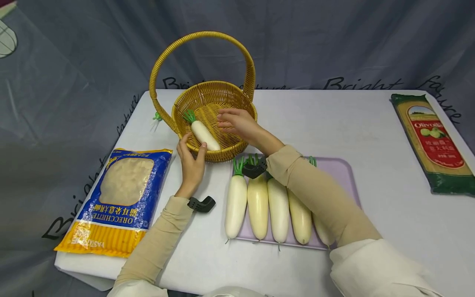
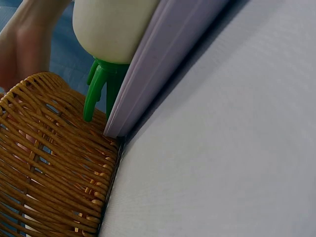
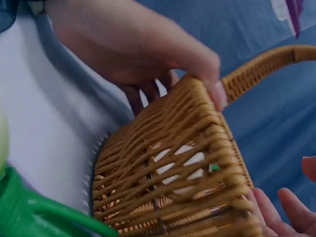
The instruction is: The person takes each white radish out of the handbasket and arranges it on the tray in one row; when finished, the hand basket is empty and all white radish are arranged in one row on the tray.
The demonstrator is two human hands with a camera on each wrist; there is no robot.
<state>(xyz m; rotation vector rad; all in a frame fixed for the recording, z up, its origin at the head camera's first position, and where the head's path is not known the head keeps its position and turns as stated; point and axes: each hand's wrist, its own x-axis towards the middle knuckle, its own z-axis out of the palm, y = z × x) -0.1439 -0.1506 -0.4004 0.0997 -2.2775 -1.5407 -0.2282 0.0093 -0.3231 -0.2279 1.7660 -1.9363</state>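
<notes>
A wicker basket (image 1: 222, 154) with a tall handle stands at the table's back. A white radish (image 1: 205, 136) with a green top lies inside it, toward the left. My left hand (image 1: 191, 169) holds the basket's near left rim, its thumb over the edge and its fingers along the outside wall in the right wrist view. My right hand (image 1: 239, 123) is over the inside of the basket with fingers extended and nothing in them, to the right of the radish. In the right wrist view the right hand's fingertips (image 3: 291, 210) show beyond the rim.
Several white radishes (image 1: 235, 206) lie side by side on a lilac tray (image 1: 343, 177) under my right forearm. A blue and yellow orecchiette pasta bag (image 1: 122, 198) lies at left, a green and red pasta pack (image 1: 438, 144) at far right. A small green piece (image 1: 157, 116) sits left of the basket.
</notes>
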